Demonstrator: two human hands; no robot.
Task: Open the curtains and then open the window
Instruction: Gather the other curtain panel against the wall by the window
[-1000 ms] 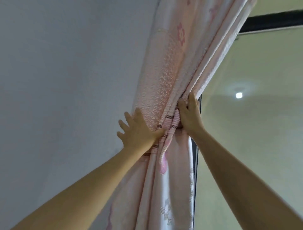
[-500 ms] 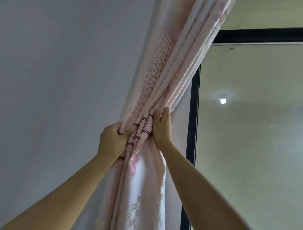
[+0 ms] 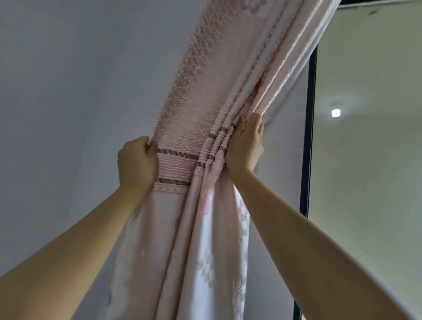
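Note:
A pale pink patterned curtain [image 3: 201, 96] hangs bunched against the wall, left of the window. A ribbed band with dark stripes [image 3: 175, 167] runs across it. My left hand [image 3: 137, 162] is closed in a fist on the curtain's left edge at that band. My right hand [image 3: 245, 148] presses and grips the gathered folds on the right side at the same height. The window pane [image 3: 365, 160] is uncovered to the right, with its black frame [image 3: 308, 137] running down beside the curtain.
A plain grey wall [image 3: 68, 91] fills the left side. A small round light [image 3: 335, 112] reflects in the glass. The top bar of the window frame [image 3: 376, 1] shows at the upper right corner.
My left hand went from flat on the fabric to a fist on the curtain's edge. Both hands spread apart, flattening the striped band between them. The view drew closer.

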